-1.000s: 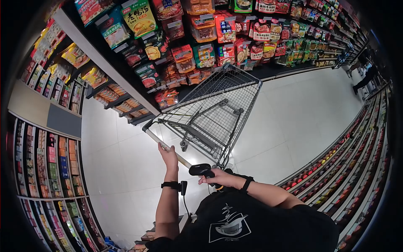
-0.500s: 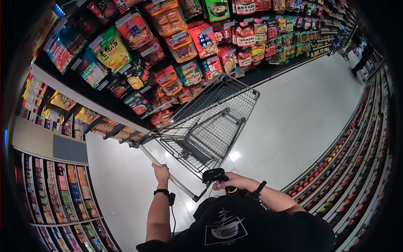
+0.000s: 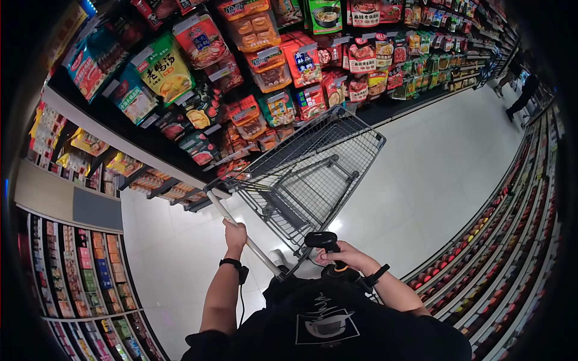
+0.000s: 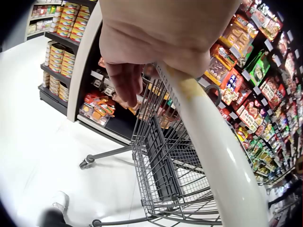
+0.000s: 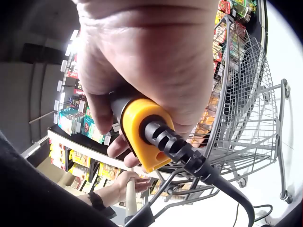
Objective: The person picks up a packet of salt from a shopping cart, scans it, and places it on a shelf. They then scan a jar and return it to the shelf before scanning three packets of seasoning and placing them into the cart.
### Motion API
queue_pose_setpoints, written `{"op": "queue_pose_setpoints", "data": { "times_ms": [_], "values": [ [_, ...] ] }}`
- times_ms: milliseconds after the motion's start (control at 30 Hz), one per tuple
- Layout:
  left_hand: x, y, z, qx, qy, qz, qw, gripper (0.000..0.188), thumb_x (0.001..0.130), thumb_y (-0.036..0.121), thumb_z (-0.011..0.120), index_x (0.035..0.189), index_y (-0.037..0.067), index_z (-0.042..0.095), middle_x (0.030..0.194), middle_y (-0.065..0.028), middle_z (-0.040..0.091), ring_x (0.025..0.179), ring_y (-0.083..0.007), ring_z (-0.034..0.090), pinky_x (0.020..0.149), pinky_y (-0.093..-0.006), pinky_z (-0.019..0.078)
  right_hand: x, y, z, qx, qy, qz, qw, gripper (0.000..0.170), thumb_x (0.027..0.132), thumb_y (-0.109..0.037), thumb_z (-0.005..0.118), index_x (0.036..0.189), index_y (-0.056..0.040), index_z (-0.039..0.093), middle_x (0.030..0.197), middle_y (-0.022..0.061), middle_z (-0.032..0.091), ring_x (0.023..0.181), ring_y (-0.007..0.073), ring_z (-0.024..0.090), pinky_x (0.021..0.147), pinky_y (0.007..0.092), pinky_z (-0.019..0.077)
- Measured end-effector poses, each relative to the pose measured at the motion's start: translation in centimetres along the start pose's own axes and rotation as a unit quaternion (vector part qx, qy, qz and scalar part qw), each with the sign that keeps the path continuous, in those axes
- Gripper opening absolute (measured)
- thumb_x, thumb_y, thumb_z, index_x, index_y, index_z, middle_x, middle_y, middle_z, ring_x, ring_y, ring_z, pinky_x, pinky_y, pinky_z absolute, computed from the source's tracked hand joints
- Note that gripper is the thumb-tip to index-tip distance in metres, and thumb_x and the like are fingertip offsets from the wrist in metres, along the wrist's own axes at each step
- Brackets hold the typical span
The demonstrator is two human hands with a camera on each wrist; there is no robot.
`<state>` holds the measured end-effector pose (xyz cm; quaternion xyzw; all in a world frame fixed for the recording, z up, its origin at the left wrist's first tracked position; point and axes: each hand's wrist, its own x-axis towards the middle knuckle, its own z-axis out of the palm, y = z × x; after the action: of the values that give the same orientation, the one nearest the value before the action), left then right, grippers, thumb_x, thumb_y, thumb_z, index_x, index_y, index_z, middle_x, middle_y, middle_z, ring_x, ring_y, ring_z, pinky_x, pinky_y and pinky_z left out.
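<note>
An empty wire shopping cart (image 3: 319, 180) stands ahead of me, with a pale tubular handle (image 3: 259, 256) across its near end. My left hand (image 3: 235, 236) holds that handle near its middle; in the left wrist view the fingers (image 4: 125, 85) hang over the far side of the bar. My right hand (image 3: 355, 257) grips a black handheld barcode scanner (image 3: 322, 240), its head pointing left above the cart's near corner. Seen from the right wrist, the scanner's grip ends in a yellow cap (image 5: 137, 118) with a thick black cable (image 5: 189, 161) running out.
Hanging packets of seasoning (image 3: 165, 72) fill the dark shelf along the cart's far side. Canned goods (image 4: 64, 59) stand at the shelf end. A long row of shelves (image 3: 481, 240) lines the right. Farther down the aisle is another person (image 3: 524, 99). Pale floor (image 3: 421, 174) lies between.
The view has shifted, bringing the packet shelf nearer. My right hand has moved the scanner off the handle's end toward the right. The left hand has stayed on the handle, its fingers more curled.
</note>
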<state>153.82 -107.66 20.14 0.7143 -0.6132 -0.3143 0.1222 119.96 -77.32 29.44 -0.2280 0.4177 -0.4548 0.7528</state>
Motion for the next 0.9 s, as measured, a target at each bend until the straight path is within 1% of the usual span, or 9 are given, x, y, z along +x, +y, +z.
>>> {"op": "queue_pose_setpoints", "data": {
  "times_ms": [100, 167, 367, 433, 633, 667, 733, 833, 900],
  "values": [
    [2.1, -0.2, 0.6, -0.029, -0.031, 0.038, 0.998, 0.065, 0.095, 0.02, 0.062, 0.147, -0.006, 0.031, 0.111, -0.0399, 0.072, 0.103, -0.0557, 0.073, 0.092, -0.0581, 0.0575, 2.1, -0.5, 2.6, 0.007, 0.011, -0.024, 1.0, 0.039, 0.104, -0.016, 0.076, 0.135, 0.0043, 0.064, 0.123, 0.0149, 0.076, 0.12, 0.0235, 0.074, 0.106, 0.0363, 0.0592],
    [3.9, -1.1, 1.8, -0.063, -0.034, 0.08, 0.994, 0.065, 0.096, 0.021, 0.063, 0.144, -0.007, 0.029, 0.099, -0.0354, 0.073, 0.094, -0.0552, 0.073, 0.087, -0.0581, 0.0581, 4.0, 0.0, 4.1, 0.014, 0.016, -0.041, 0.999, 0.037, 0.105, -0.015, 0.075, 0.135, 0.0041, 0.064, 0.124, 0.0154, 0.075, 0.119, 0.0234, 0.074, 0.106, 0.0363, 0.0594],
    [4.1, 2.1, 0.8, -0.229, -0.125, 0.118, 0.958, 0.056, 0.1, 0.016, 0.066, 0.137, -0.002, 0.027, 0.095, -0.0189, 0.076, 0.08, -0.0312, 0.078, 0.075, -0.0437, 0.063, 9.6, 0.5, 12.3, 0.05, 0.13, -0.07, 0.988, 0.036, 0.104, -0.015, 0.077, 0.132, 0.003, 0.066, 0.121, 0.0155, 0.077, 0.117, 0.0237, 0.076, 0.105, 0.0357, 0.0596],
    [4.5, 2.2, 1.2, -0.256, -0.138, 0.138, 0.947, 0.054, 0.102, 0.015, 0.065, 0.137, 0.0, 0.027, 0.096, -0.0187, 0.074, 0.08, -0.0306, 0.078, 0.075, -0.0429, 0.063, 11.2, 1.1, 14.6, 0.068, 0.167, -0.089, 0.98, 0.035, 0.103, -0.013, 0.078, 0.132, 0.0021, 0.066, 0.12, 0.0149, 0.079, 0.115, 0.0227, 0.076, 0.105, 0.0363, 0.06],
    [5.0, 2.7, 1.5, -0.369, -0.208, 0.1, 0.9, 0.054, 0.105, 0.017, 0.065, 0.137, 0.0, 0.024, 0.101, -0.0211, 0.072, 0.082, -0.0306, 0.078, 0.078, -0.0437, 0.0623, 14.7, 3.1, 19.8, 0.104, 0.299, -0.129, 0.94, 0.035, 0.103, -0.012, 0.077, 0.133, 0.0001, 0.065, 0.12, 0.0139, 0.08, 0.111, 0.0216, 0.077, 0.102, 0.0379, 0.0609],
    [5.3, 2.5, 1.5, -0.364, -0.211, 0.108, 0.901, 0.055, 0.105, 0.018, 0.065, 0.139, 0.0, 0.025, 0.101, -0.0211, 0.071, 0.082, -0.0306, 0.078, 0.078, -0.0435, 0.0621, 14.9, 3.3, 20.4, 0.092, 0.304, -0.14, 0.938, 0.038, 0.104, -0.007, 0.073, 0.138, 0.0036, 0.059, 0.12, 0.0163, 0.079, 0.113, 0.0256, 0.078, 0.103, 0.0389, 0.0621],
    [6.2, 1.0, 2.8, -0.353, -0.221, 0.122, 0.901, 0.058, 0.105, 0.021, 0.067, 0.142, -0.001, 0.027, 0.102, -0.0209, 0.07, 0.082, -0.0305, 0.077, 0.079, -0.0432, 0.0617, 14.9, 3.9, 21.7, 0.099, 0.33, -0.146, 0.927, 0.036, 0.104, -0.007, 0.072, 0.136, 0.0037, 0.06, 0.12, 0.0162, 0.079, 0.111, 0.0264, 0.078, 0.102, 0.0405, 0.0621],
    [7.7, -1.1, 3.9, -0.308, -0.234, 0.203, 0.899, 0.063, 0.105, 0.027, 0.07, 0.146, -0.001, 0.03, 0.102, -0.0199, 0.07, 0.082, -0.0303, 0.076, 0.079, -0.0428, 0.061, 14.7, 5.1, 23.4, 0.086, 0.369, -0.15, 0.913, 0.036, 0.103, -0.008, 0.072, 0.135, 0.0034, 0.061, 0.12, 0.0155, 0.079, 0.11, 0.0272, 0.077, 0.101, 0.0436, 0.0611],
    [8.1, -1.9, 3.9, -0.306, -0.244, 0.208, 0.897, 0.055, 0.105, 0.029, 0.071, 0.141, -0.001, 0.041, 0.098, -0.0169, 0.071, 0.079, -0.0277, 0.075, 0.076, -0.0408, 0.0611, 14.5, 6.1, 23.7, 0.073, 0.377, -0.154, 0.91, 0.037, 0.102, -0.009, 0.073, 0.135, 0.0032, 0.062, 0.12, 0.015, 0.079, 0.111, 0.027, 0.076, 0.101, 0.0439, 0.0606]
  ]
}}
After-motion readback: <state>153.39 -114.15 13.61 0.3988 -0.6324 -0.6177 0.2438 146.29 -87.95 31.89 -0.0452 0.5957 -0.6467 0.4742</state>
